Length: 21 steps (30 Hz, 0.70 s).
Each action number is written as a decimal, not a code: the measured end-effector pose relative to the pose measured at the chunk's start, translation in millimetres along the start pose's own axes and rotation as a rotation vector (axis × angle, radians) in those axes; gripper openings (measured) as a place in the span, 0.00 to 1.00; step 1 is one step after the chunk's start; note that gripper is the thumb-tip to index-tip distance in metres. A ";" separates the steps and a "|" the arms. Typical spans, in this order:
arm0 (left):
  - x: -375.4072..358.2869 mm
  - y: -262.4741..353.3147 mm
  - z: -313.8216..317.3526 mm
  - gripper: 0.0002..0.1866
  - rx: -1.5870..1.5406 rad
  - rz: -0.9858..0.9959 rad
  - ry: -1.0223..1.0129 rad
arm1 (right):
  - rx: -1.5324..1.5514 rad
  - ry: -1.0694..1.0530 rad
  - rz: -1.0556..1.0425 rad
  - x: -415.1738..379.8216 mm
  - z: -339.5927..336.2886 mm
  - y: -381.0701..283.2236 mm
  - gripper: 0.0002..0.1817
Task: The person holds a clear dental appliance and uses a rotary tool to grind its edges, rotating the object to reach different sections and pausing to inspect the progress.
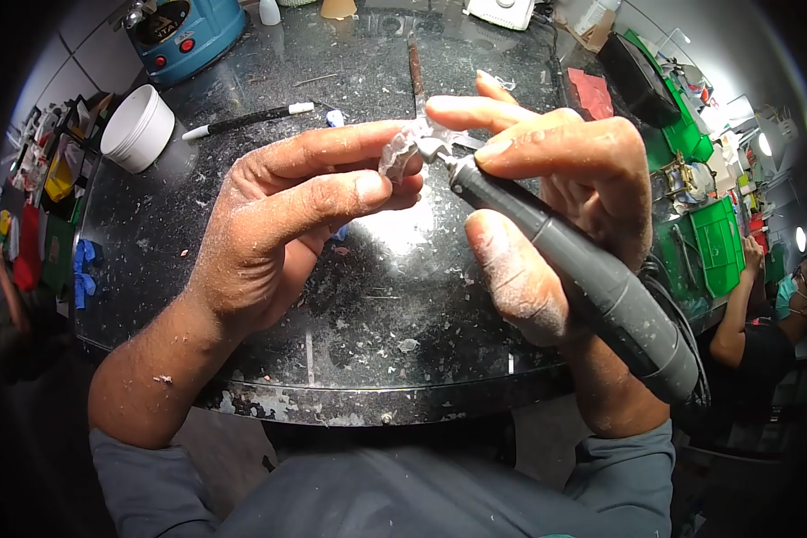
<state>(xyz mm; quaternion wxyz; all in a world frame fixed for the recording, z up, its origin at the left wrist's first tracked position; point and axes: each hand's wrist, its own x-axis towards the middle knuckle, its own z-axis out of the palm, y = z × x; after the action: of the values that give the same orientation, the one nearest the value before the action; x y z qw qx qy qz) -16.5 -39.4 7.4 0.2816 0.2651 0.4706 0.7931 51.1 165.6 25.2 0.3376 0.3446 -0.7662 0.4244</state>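
Observation:
Over the middle of a dark, dusty table (368, 332), my left hand (300, 202) pinches a small clear, whitish curved piece (402, 154) between thumb and fingers. My right hand (565, 179) holds a black handheld rotary tool (583, 269), which slants from lower right up to the piece. The tool's small tip is at the piece's right side; whether it touches cannot be told. My right index finger lies along the tool's front end and the thumb is beneath it. White dust covers my right thumb and parts of my left hand.
A white tub (138, 129), a black-and-white pen (247, 121) and a blue machine (184, 40) are at the left. Behind the piece lies a rusty-brown tool (416, 76). Green bins (715, 247), a red scrap (590, 93) and a co-worker's arm (735, 305) are at the right.

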 end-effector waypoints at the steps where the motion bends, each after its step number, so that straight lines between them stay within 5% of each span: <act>1: -0.6 0.9 1.8 0.21 0.000 -0.015 0.013 | 0.000 0.000 0.001 0.3 0.5 -0.7 0.20; 21: -3.0 6.6 10.6 0.21 -0.007 -0.085 0.020 | 0.013 0.024 0.009 -0.7 5.2 -0.5 0.22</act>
<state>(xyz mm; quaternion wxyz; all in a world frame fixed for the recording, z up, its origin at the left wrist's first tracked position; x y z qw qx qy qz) -8.4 -37.7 17.2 0.3111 0.2358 0.4816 0.7846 50.7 160.9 22.7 0.3427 0.3383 -0.7610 0.4348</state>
